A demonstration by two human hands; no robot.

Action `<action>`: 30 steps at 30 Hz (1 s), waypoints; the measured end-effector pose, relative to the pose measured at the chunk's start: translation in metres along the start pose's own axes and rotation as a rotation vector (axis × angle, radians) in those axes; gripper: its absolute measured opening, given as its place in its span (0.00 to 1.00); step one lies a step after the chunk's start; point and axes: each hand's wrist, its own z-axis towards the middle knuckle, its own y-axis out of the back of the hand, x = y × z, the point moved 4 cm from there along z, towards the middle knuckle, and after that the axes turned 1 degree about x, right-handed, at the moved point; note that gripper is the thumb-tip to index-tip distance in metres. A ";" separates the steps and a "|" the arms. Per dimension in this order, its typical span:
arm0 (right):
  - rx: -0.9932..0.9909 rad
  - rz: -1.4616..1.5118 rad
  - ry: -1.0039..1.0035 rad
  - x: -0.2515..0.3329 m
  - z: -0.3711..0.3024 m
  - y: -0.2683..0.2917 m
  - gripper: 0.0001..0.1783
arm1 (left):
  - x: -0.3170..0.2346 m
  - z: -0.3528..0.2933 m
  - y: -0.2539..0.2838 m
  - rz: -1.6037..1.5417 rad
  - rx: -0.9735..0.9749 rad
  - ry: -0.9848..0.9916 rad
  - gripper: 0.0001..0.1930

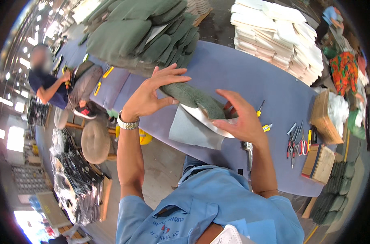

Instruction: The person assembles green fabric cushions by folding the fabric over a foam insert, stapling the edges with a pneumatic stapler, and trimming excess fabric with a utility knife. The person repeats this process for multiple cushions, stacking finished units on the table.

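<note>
A dark green, fuzzy padded piece (189, 94) with a white underside is held bent above the blue table (152, 126). My left hand (152, 93) has its left end between the thumb and the stretched fingers. My right hand (244, 118) curls round its right end, thumb on the near edge. Part of the right fingers is hidden behind the piece. Under it lies a pale grey sheet (191, 129), reaching toward the table's near edge. A metal tool with a long handle (247, 148) lies beside my right wrist.
Green padded pieces (120, 38) and white foam sheets (274, 32) stand in tall stacks at the back. Yellow cutters (267, 127), pliers (291, 148), scissors (302, 145) and a cardboard box (327, 116) are at right. Another person (51, 87) sits at left.
</note>
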 end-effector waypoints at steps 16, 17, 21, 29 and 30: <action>-0.673 -0.082 0.332 -0.023 0.002 0.027 0.09 | -0.044 0.071 -0.028 0.064 -0.092 -0.166 0.33; -0.598 0.104 0.281 0.003 -0.009 0.049 0.09 | -0.041 0.065 -0.025 0.120 -0.116 -0.199 0.32; -0.732 0.228 0.589 0.102 -0.116 0.142 0.15 | -0.057 0.103 -0.053 0.130 -0.080 -0.360 0.30; -0.825 0.026 1.055 0.193 -0.203 0.167 0.19 | -0.063 0.154 -0.076 0.210 -0.083 -0.355 0.28; -0.840 -0.039 1.010 0.200 -0.206 0.168 0.19 | -0.078 0.166 -0.095 0.229 -0.074 -0.418 0.28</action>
